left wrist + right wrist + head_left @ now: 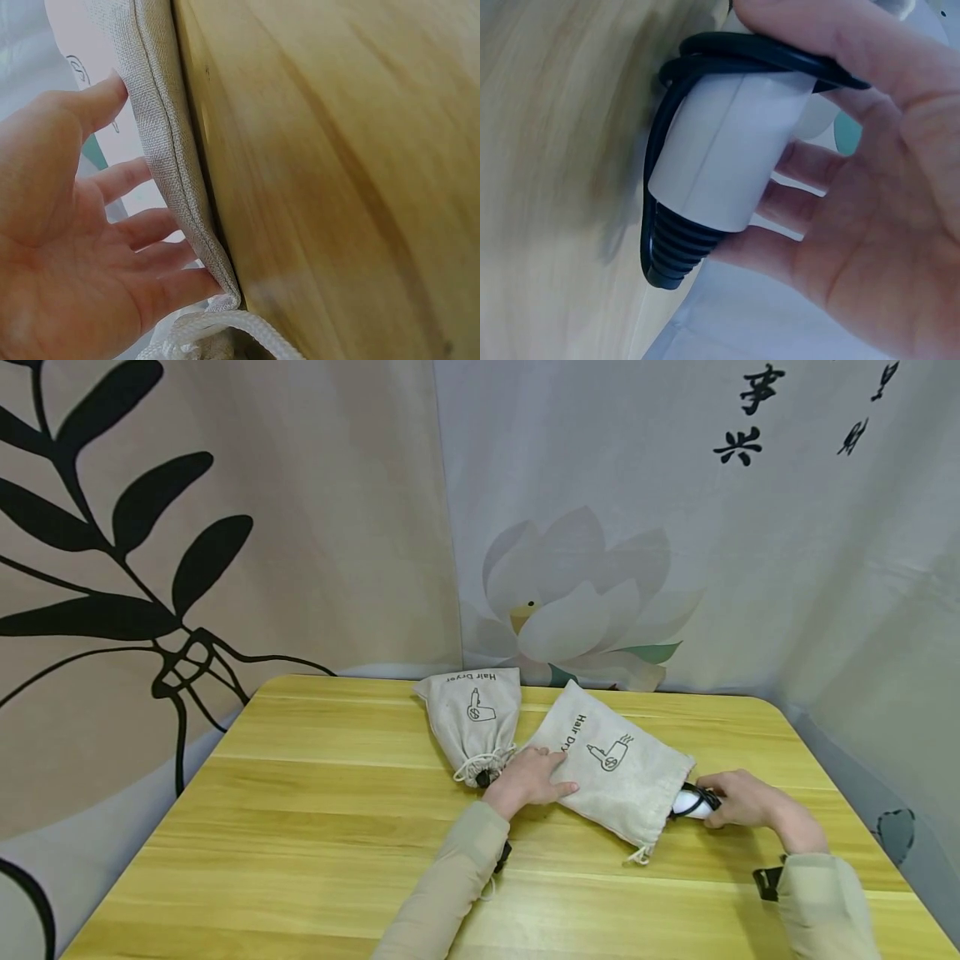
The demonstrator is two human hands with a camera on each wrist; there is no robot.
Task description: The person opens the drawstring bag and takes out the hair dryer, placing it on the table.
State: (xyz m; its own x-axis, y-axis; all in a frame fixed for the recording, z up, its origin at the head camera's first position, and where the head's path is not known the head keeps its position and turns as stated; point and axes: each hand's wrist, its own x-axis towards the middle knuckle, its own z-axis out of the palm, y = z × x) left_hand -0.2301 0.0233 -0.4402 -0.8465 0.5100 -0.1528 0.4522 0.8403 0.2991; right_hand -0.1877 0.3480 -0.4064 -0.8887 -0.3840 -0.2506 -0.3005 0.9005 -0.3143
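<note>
A beige cloth drawstring bag (622, 760) printed "Hair Dryer" lies slanted on the table, its mouth toward the right. From that mouth sticks the white handle of a hair dryer (692, 802), its black cord (757, 56) wound round it; the rest is hidden inside the bag. My right hand (746, 799) grips this handle, thumb on one side and fingers on the other. At the bag's lower left end, my left hand (528, 779) rests its extended fingers on the cloth. In the left wrist view, the fingertips touch the bag's seamed edge (169, 127).
A second "Hair Dryer" bag (476, 714), its neck drawn together by a white cord, lies just left of the first. Something black shows at its mouth. Behind the wooden table (300, 827) hang printed curtains (360, 527).
</note>
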